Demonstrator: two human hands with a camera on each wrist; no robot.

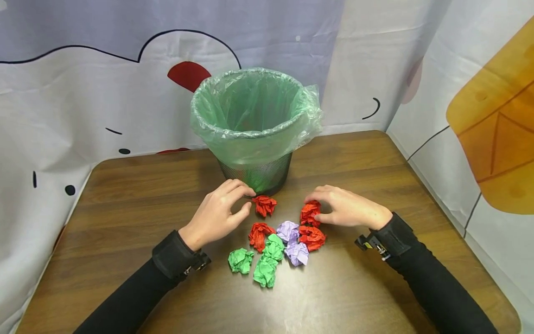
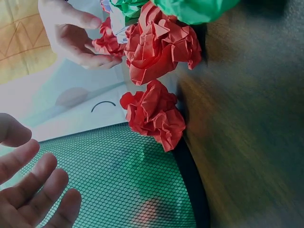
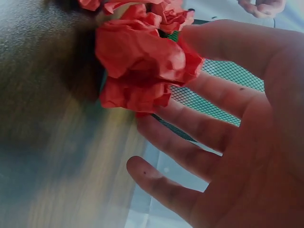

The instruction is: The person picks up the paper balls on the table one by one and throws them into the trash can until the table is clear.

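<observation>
In the head view, crumpled paper balls lie in a loose cluster on the table. My right hand [image 1: 348, 207] has thumb and fingers around a red paper ball [image 1: 310, 213] at the cluster's far right. Another red ball [image 1: 312, 238] sits just nearer to me. With fingers spread and nothing between them, my left hand [image 1: 219, 211] hovers by a red paper ball [image 1: 264, 205] in front of the bin. In the left wrist view its fingers [image 2: 40, 175] stay apart from that ball. A further red ball [image 1: 260, 235] lies beside two lavender balls [image 1: 297, 253] and three green balls [image 1: 240, 260].
A black mesh bin [image 1: 267, 174] with a green plastic liner [image 1: 254, 144] stands at the table's back edge, beyond the paper balls. Behind the wooden table [image 1: 137, 199] hangs a printed curtain [image 1: 104, 102], and it continues along the right side.
</observation>
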